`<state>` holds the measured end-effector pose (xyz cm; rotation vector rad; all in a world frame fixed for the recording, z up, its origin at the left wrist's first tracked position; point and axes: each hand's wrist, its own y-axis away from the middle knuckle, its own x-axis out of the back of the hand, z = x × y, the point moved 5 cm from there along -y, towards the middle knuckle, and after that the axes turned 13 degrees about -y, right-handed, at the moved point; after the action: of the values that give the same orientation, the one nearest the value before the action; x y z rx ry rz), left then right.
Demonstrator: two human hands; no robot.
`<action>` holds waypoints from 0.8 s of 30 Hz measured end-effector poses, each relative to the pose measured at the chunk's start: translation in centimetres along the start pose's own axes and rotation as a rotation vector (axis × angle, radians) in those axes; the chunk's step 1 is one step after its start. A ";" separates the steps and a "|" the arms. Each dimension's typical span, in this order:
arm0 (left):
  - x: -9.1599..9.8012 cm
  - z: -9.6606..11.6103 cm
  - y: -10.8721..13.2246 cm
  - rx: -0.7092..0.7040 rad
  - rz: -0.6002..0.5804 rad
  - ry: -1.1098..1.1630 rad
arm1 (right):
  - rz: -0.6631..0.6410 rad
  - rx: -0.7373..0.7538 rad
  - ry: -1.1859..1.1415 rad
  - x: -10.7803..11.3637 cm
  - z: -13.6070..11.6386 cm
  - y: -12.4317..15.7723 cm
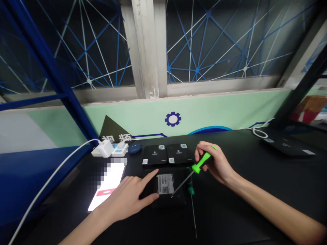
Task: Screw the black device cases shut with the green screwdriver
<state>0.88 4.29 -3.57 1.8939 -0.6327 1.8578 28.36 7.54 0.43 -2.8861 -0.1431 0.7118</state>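
Note:
My right hand [213, 161] is closed around the bright green and black handle of a screwdriver [196, 167]. Its shaft slants down to the left, and the tip meets the label area of a flat black box-shaped device [178, 200]. A white printed label [165, 183] with a square code faces up on that device. My left hand [139, 194] rests at the device's left side, index finger and thumb spread apart along it. Just right of the device lies a second screwdriver [191, 190], dark green, its shaft pointing toward me.
Two similar black boxes [154, 154] sit behind the device. At left are a lit phone [109, 185], a white power strip [120, 149] with a plugged-in charger [105, 148], and a dark blue rounded case [134, 148]. Another black device [286, 146] and a white cable [260, 132] are at far right.

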 end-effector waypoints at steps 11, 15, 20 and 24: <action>-0.1 -0.1 0.0 0.005 0.006 -0.016 | 0.035 0.005 0.040 0.3 0.0 0.0; -0.2 -0.1 0.0 0.010 0.006 -0.023 | 0.032 0.031 0.060 0.3 -0.3 -0.1; -0.3 -0.1 -0.1 0.009 -0.005 -0.032 | 0.016 0.083 0.084 0.1 -0.8 0.0; -0.2 -0.1 -0.1 0.006 -0.001 -0.021 | -0.007 0.089 0.097 0.0 -0.9 0.0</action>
<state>0.85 4.43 -3.74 1.9198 -0.6336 1.8435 28.77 7.38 1.27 -2.8270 -0.1061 0.5606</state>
